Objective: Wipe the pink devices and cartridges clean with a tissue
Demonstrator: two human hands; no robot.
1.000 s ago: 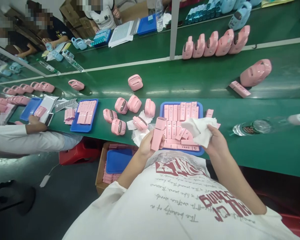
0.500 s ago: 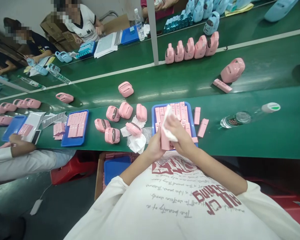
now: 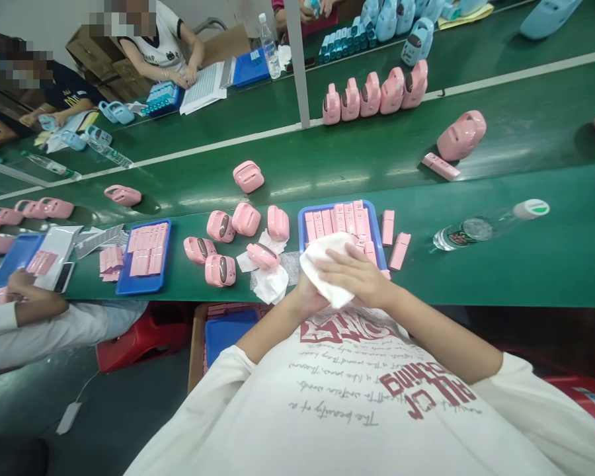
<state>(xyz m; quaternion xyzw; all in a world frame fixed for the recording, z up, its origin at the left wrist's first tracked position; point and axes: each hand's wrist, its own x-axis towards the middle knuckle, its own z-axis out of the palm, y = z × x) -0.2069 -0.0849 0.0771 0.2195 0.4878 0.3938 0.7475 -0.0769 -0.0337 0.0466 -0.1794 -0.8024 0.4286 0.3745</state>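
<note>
A white cloth (image 3: 330,264) is spread over my left hand (image 3: 308,294), hiding its fingers and the pink rectangular piece seen in it a moment earlier. Pressed against the cloth from the right is my right hand (image 3: 359,274), its fingers long and close together. Just beyond both hands, a blue tray (image 3: 302,228) holds rows of pink rectangular pieces (image 3: 350,217). Two more such pieces (image 3: 400,251) lie to the right of the tray.
Several pink rounded cases with handles (image 3: 221,271) stand left of the tray, near crumpled white tissues (image 3: 272,284). A second blue tray (image 3: 141,284) lies farther left. A clear bottle (image 3: 469,233) lies on the right. Co-workers sit to the left and across the bench.
My right hand has brought the cloth down and to the left, opening it out over the left hand. The pink piece, visible before in the left hand, is now covered.
</note>
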